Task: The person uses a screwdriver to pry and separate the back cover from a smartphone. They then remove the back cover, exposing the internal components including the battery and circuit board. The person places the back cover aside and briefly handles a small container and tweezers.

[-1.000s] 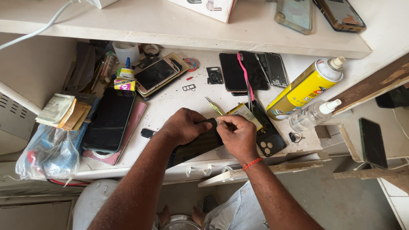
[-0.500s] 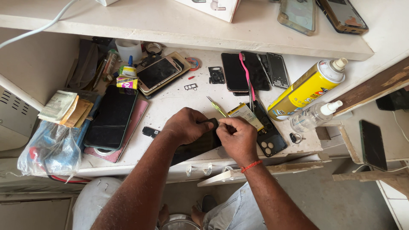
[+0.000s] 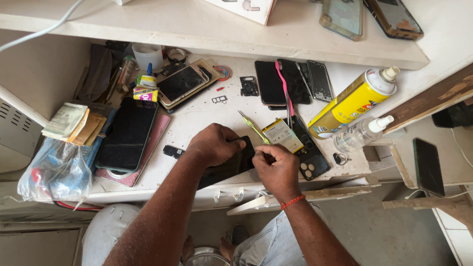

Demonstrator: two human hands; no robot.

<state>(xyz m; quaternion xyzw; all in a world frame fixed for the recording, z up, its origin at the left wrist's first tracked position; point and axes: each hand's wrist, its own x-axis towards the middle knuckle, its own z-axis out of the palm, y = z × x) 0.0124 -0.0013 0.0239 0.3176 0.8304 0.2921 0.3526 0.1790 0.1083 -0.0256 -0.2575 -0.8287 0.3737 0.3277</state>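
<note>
Dark flat phone (image 3: 235,162) lies at the near edge of the white table (image 3: 197,123), tilted, its far right corner showing, the rest mostly covered. Left hand (image 3: 214,144) presses on top; right hand (image 3: 277,170) pinches at its right edge.

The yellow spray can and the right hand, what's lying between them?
In the head view, a flat phone battery and a black phone back lie between the yellow spray can and right hand.

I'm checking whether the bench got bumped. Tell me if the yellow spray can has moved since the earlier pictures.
No. The yellow spray can lies tilted in the same spot, its base beside the black phones and its nozzle toward the wooden plank, as before. Only the camera shifted slightly.
</note>
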